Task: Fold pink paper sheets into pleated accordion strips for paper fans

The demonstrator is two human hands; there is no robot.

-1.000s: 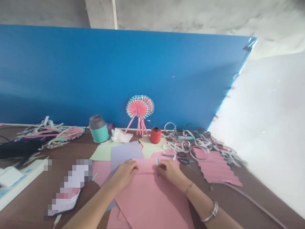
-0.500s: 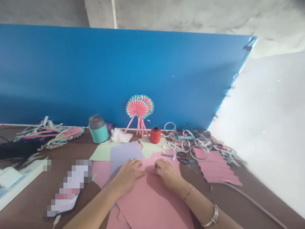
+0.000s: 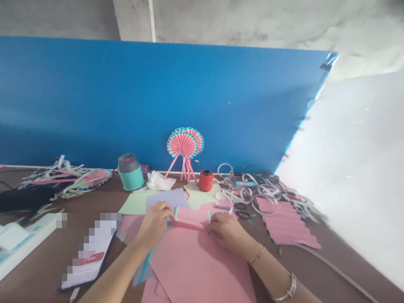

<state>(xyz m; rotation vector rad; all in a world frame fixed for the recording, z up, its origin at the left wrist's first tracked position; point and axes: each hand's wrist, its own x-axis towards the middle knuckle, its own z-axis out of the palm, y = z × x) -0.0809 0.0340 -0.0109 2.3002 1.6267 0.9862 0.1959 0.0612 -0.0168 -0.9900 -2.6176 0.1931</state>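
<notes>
A large pink paper sheet (image 3: 195, 265) lies on the brown table (image 3: 38, 269) in front of me. Its far edge is turned up into a folded strip (image 3: 191, 217) with teal trim. My left hand (image 3: 153, 225) pinches the strip's left end, fingers closed on it. My right hand (image 3: 227, 230) presses and pinches the strip's right end. Beneath the pink sheet lie a lilac sheet (image 3: 164, 198) and a pale green sheet (image 3: 135, 203).
Against the blue board (image 3: 126, 101) stand pink-and-teal paper fans (image 3: 184, 143), a teal flask (image 3: 130, 171) and a red thread spool (image 3: 205, 180). Scissors (image 3: 243, 212), white tape rings (image 3: 252, 191) and pleated pink paper (image 3: 288, 225) lie right. Paper scraps (image 3: 63, 176) lie left.
The far edge of the pink sheet has been lifted and folded over. My left hand moved left to its end. The sheet shifted slightly, showing more lilac paper.
</notes>
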